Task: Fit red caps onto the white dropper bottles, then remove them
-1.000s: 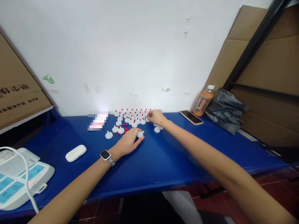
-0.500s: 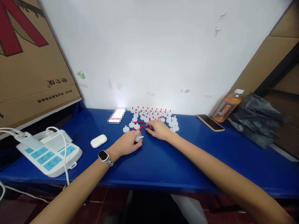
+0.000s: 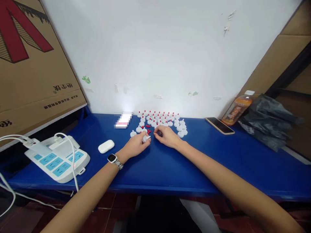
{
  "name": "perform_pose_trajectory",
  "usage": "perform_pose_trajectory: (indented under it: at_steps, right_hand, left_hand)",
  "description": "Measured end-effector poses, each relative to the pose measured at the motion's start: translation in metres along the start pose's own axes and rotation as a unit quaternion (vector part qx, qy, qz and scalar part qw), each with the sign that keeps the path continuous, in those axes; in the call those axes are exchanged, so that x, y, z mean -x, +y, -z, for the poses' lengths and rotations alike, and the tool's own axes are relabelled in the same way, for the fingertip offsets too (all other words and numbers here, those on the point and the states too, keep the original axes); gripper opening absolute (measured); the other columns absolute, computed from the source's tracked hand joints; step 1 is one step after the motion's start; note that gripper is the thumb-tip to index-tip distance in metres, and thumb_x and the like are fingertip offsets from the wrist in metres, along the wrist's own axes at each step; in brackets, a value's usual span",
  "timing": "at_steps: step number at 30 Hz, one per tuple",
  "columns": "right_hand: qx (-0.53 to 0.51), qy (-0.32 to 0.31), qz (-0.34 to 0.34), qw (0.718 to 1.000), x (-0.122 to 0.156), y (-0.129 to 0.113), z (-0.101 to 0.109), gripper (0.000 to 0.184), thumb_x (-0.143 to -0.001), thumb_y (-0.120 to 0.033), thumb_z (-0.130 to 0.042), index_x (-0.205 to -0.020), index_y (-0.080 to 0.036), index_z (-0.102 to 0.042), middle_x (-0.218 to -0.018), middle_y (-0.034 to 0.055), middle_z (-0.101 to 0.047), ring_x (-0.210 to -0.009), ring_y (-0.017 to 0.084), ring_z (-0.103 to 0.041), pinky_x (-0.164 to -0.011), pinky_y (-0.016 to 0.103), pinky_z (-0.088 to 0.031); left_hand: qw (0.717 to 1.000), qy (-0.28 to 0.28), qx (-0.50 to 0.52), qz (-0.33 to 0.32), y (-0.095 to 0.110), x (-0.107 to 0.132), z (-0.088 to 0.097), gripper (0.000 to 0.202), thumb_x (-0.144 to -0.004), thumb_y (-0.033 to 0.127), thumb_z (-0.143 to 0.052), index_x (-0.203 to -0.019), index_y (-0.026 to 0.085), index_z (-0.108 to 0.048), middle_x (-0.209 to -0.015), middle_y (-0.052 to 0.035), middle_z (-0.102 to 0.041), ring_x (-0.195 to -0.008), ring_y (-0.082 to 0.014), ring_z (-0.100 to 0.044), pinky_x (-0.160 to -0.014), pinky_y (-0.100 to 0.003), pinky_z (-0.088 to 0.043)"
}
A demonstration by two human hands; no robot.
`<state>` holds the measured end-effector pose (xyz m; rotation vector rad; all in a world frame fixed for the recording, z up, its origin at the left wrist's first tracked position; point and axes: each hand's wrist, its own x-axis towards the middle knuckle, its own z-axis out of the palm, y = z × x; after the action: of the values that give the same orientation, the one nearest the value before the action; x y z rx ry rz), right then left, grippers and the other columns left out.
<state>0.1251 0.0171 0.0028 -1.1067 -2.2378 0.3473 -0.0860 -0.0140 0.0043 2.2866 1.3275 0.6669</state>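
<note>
Phone (image 3: 220, 126), bottle (image 3: 236, 108) and bag (image 3: 269, 121) sit right of the white caps (image 3: 149, 122).

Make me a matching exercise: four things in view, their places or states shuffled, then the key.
1. Spouted white piece
2. Drink bottle
3. White oval case
4. Power strip

A. Beside the dark plastic bag
B. Crossed by a white cable
C. Held in the left hand
D. Between power strip and left wrist

Pairs: 1-C, 2-A, 3-D, 4-B

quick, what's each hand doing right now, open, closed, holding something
Left hand: closed, holding a white nozzle cap.
Right hand: fingers curled toward the thumb; whether it grips anything cannot be told.
</note>
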Motion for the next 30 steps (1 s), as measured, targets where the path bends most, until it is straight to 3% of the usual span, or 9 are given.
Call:
perform_pose_trajectory:
  at_steps: [4,10,14,20,26,30]
  right_hand:
    - [-0.136,0.03,-0.027,0.99,0.015,0.005,0.011,0.008,-0.085,-0.023,-0.061,-0.087,-0.018,-0.066,-0.078,0.0016,-0.07,-0.069,0.013,-0.062,-0.067,0.026,-0.046]
    - [-0.293,0.12,-0.107,0.942,0.025,0.021,0.013,0.024,-0.079,-0.041,-0.071,-0.082,-0.018,-0.064,-0.073,0.0016,-0.067,-0.067,0.014,-0.061,-0.064,0.028,-0.049]
    - [-0.365,0.151,-0.129,0.91,0.022,0.018,0.011,0.037,-0.069,-0.051,-0.08,-0.076,-0.019,-0.063,-0.066,0.0,-0.064,-0.058,0.013,-0.056,-0.057,0.027,-0.047]
    - [-0.429,0.119,-0.146,0.883,0.021,0.005,0.01,0.045,-0.063,-0.058,-0.083,-0.07,-0.019,-0.062,-0.063,0.0013,-0.067,-0.053,0.013,-0.058,-0.054,0.027,-0.048]
    - [-0.42,0.133,-0.141,0.887,0.023,0.003,0.01,0.042,-0.068,-0.057,-0.081,-0.072,-0.018,-0.064,-0.064,0.001,-0.066,-0.053,0.012,-0.057,-0.055,0.026,-0.047]
    - [-0.408,0.13,-0.13,0.894,0.025,-0.002,0.007,0.042,-0.07,-0.058,-0.079,-0.072,-0.019,-0.063,-0.064,0.0008,-0.065,-0.055,0.012,-0.056,-0.056,0.026,-0.046]
  left_hand:
    - [1.0,-0.008,-0.004,-0.027,-0.001,-0.019,-0.003,0.024,-0.094,0.043,-0.045,-0.091,0.02,-0.053,-0.078,-0.0024,-0.064,-0.068,-0.0187,-0.058,-0.064,-0.031,-0.042]
    - [0.997,-0.035,-0.025,-0.059,0.006,-0.054,-0.017,0.023,-0.09,0.04,-0.049,-0.093,0.019,-0.057,-0.079,-0.0044,-0.065,-0.07,-0.0205,-0.06,-0.065,-0.032,-0.042]
    - [0.998,-0.027,0.001,-0.06,0.017,-0.048,-0.027,0.019,-0.09,0.037,-0.048,-0.093,0.02,-0.056,-0.077,-0.0028,-0.065,-0.068,-0.0194,-0.059,-0.063,-0.031,-0.041]
    - [0.999,-0.026,0.017,-0.028,0.023,-0.033,-0.03,0.022,-0.093,0.042,-0.049,-0.092,0.02,-0.052,-0.078,-0.0019,-0.064,-0.068,-0.0187,-0.059,-0.062,-0.03,-0.039]
    - [0.999,-0.012,0.043,-0.011,0.017,-0.038,-0.033,0.031,-0.095,0.051,-0.045,-0.091,0.02,-0.051,-0.067,0.001,-0.056,-0.059,-0.017,-0.052,-0.053,-0.028,-0.032]
    - [0.999,-0.016,0.034,-0.006,0.019,-0.037,-0.033,0.035,-0.095,0.054,-0.044,-0.094,0.02,-0.051,-0.073,-0.001,-0.06,-0.063,-0.0185,-0.055,-0.056,-0.029,-0.035]
